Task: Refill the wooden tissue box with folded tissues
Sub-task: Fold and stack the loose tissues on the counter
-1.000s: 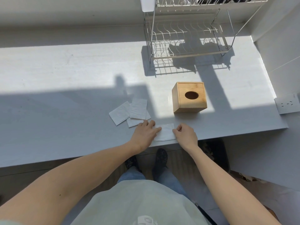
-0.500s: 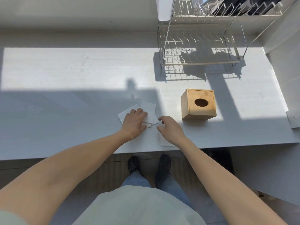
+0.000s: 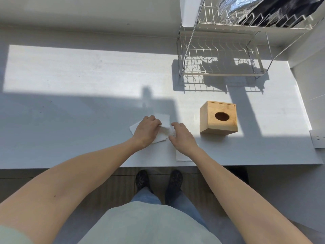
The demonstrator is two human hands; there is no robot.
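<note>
Nearest the counter's front edge lies a flat, folded white paper tissue [image 3: 182, 156], partly under the right forearm and touched by neither hand. It looks set aside, ready for the box.

Just beyond it, both hands work at the loose heap of thin white tissues [image 3: 162, 132] spread on the pale grey counter [image 3: 70, 103]. The left hand [image 3: 146, 131] rests palm-down on the heap, its fingers [image 3: 154, 120] curled over the sheets and pressing them flat. The right hand [image 3: 182, 137] comes in from the other side, its fingers [image 3: 173, 125] narrowly bent and touching the heap's right edge (whether they have actually pinched a sheet I cannot tell, since the fingertips blur into the white paper). The heap therefore sits directly beneath and between the two hands.

The step in hand seems to be picking out the next tissue to fold. The next move calls for separating a single sheet without dragging its neighbours, so the left hand would need to hold the others down while the right lifts.

Further right, apart from both hands, stands the square light-wood tissue box [image 3: 219, 118], its lid on and its oval opening facing up; nothing shows through the hole, so refilling has likely not begun. Farthest back, against the wall, is a white wire dish rack [image 3: 221, 55].
</note>
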